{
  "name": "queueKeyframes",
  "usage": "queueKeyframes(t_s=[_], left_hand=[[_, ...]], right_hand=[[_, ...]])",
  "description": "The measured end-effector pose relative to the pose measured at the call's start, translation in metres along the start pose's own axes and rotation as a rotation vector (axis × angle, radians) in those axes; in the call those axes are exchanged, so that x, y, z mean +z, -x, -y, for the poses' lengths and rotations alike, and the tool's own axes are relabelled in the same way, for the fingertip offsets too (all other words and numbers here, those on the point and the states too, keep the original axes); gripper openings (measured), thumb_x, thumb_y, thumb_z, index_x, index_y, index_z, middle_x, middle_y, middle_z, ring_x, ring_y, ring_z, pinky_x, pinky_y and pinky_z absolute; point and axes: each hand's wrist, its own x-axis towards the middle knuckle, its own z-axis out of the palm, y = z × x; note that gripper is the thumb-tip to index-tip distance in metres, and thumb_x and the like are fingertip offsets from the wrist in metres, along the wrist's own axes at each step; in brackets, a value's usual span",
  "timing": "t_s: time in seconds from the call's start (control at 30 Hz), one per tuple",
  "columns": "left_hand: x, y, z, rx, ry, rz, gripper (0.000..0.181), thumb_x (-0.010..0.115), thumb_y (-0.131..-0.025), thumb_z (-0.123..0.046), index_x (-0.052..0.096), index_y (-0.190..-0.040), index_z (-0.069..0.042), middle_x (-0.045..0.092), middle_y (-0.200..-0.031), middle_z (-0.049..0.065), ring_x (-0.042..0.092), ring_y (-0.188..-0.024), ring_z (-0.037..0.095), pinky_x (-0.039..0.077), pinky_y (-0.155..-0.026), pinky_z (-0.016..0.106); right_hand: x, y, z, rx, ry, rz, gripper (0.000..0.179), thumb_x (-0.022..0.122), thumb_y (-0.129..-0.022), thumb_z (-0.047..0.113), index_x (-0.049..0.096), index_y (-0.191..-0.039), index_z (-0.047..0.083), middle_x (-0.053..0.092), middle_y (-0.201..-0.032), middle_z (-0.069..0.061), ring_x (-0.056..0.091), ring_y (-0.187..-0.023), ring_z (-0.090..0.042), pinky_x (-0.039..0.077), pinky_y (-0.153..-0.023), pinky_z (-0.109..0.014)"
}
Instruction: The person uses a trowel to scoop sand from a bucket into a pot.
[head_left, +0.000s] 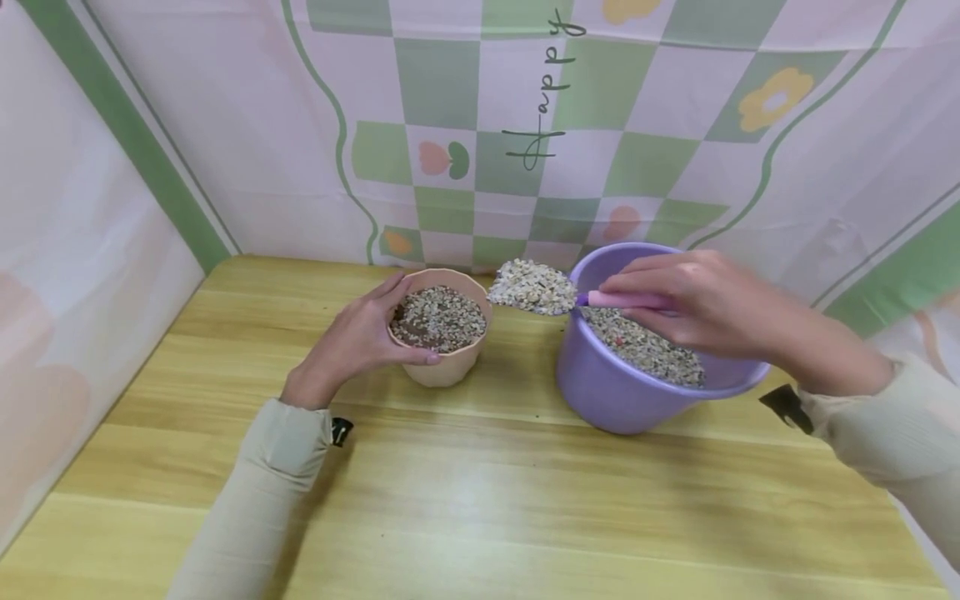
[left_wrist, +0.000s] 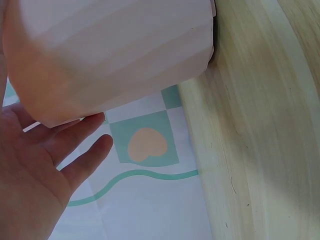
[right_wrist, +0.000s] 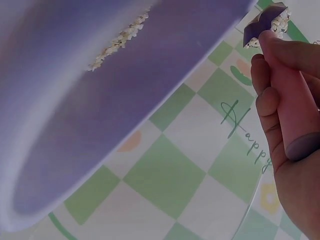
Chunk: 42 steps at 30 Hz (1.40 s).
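A peach-coloured flowerpot (head_left: pixel 442 372) stands on the wooden table, with dark soil partly covered by pale granules (head_left: pixel 442 317). My left hand (head_left: pixel 356 337) holds it from the left, thumb across the front and fingers around the far side. In the left wrist view, fingers lie against the faceted pot wall (left_wrist: pixel 110 60). My right hand (head_left: pixel 701 304) grips the pink handle of a small trowel (right_wrist: pixel 290 95) over the purple bucket (head_left: pixel 622 400). A heap of granules (head_left: pixel 534 287) covers the trowel's blade, level between pot and bucket. More granules (head_left: pixel 652 354) lie in the bucket.
A cloth with green checks and the word Happy (head_left: pixel 540 100) hangs behind the table (head_left: pixel 450 500). Another hanging cloth (head_left: pixel 75 250) borders the left side. A few stray specks lie on the wood.
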Motion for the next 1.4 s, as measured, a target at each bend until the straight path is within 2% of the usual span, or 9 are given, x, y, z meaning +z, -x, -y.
queueKeyframes(t_s=[0.27,0.43,0.57,0.6,0.7,0.8,0.87,1.13,1.4], left_hand=[[0.001,0.001,0.000,-0.005,-0.011,0.004,0.119,0.081,-0.060,-0.073,0.036,-0.156,-0.018,0.031,-0.160,0.013,0.042,-0.137,0.041,0.041,-0.108,0.056],[0.001,0.001,0.001,0.014,-0.018,-0.013,0.117,0.081,-0.060,-0.074,0.037,-0.155,-0.019,0.033,-0.159,0.013,0.045,-0.134,0.042,0.042,-0.106,0.057],[0.002,0.001,0.003,0.025,-0.020,-0.021,0.116,0.081,-0.061,-0.073,0.038,-0.155,-0.019,0.035,-0.158,0.014,0.046,-0.133,0.043,0.043,-0.106,0.057],[0.002,0.001,0.003,0.028,-0.020,-0.021,0.116,0.081,-0.061,-0.073,0.038,-0.155,-0.018,0.035,-0.158,0.014,0.046,-0.133,0.042,0.042,-0.106,0.057],[0.001,0.001,0.003,0.030,-0.017,-0.021,0.116,0.081,-0.061,-0.072,0.038,-0.154,-0.017,0.035,-0.158,0.013,0.046,-0.133,0.041,0.042,-0.106,0.056],[0.001,0.002,0.002,0.021,-0.015,-0.017,0.117,0.082,-0.061,-0.072,0.038,-0.155,-0.017,0.033,-0.158,0.014,0.045,-0.134,0.043,0.042,-0.106,0.057],[0.001,0.002,0.002,0.011,-0.012,-0.014,0.118,0.082,-0.060,-0.072,0.037,-0.155,-0.018,0.032,-0.159,0.015,0.044,-0.135,0.044,0.042,-0.106,0.057],[0.003,0.002,0.001,0.016,-0.010,-0.019,0.116,0.082,-0.061,-0.071,0.038,-0.155,-0.021,0.032,-0.159,0.015,0.044,-0.134,0.045,0.042,-0.106,0.058],[0.003,0.003,0.003,-0.002,-0.017,-0.018,0.121,0.084,-0.060,-0.069,0.037,-0.154,-0.011,0.031,-0.159,0.017,0.042,-0.136,0.045,0.041,-0.108,0.055]], right_hand=[[-0.001,-0.011,0.001,-0.004,0.002,0.024,0.050,0.043,-0.105,0.043,0.077,-0.109,0.007,0.076,-0.099,-0.003,0.068,-0.071,-0.009,0.053,-0.057,-0.019],[-0.001,-0.017,0.000,-0.007,-0.025,0.035,0.040,0.050,-0.104,0.036,0.076,-0.110,0.007,0.076,-0.099,-0.003,0.065,-0.067,-0.005,0.051,-0.056,-0.016],[0.000,-0.023,0.000,-0.006,-0.017,0.043,0.045,0.045,-0.106,0.040,0.077,-0.111,0.008,0.076,-0.101,-0.001,0.063,-0.067,-0.002,0.051,-0.056,-0.018],[0.000,-0.024,0.001,-0.004,-0.015,0.047,0.041,0.048,-0.105,0.037,0.077,-0.111,0.009,0.076,-0.101,-0.001,0.063,-0.067,-0.001,0.051,-0.056,-0.019],[0.001,-0.027,0.001,0.009,-0.008,0.067,0.021,0.064,-0.097,0.019,0.076,-0.112,0.010,0.075,-0.101,0.001,0.058,-0.065,0.002,0.051,-0.055,-0.022],[0.003,-0.029,0.001,0.026,-0.006,0.091,0.031,0.073,-0.081,0.002,0.076,-0.111,0.010,0.075,-0.098,0.001,0.057,-0.064,0.002,0.051,-0.054,-0.025],[0.004,-0.031,0.002,0.034,-0.008,0.104,0.033,0.075,-0.079,0.001,0.076,-0.111,0.009,0.075,-0.097,0.001,0.056,-0.064,0.001,0.051,-0.053,-0.025],[0.011,-0.039,0.001,0.035,-0.023,0.125,0.029,0.074,-0.081,0.000,0.076,-0.108,0.010,0.074,-0.093,0.003,0.059,-0.068,-0.002,0.053,-0.057,-0.027],[0.018,-0.046,-0.002,0.035,-0.035,0.145,0.025,0.072,-0.083,0.001,0.076,-0.106,0.010,0.072,-0.089,0.005,0.056,-0.064,-0.002,0.051,-0.056,-0.027]])
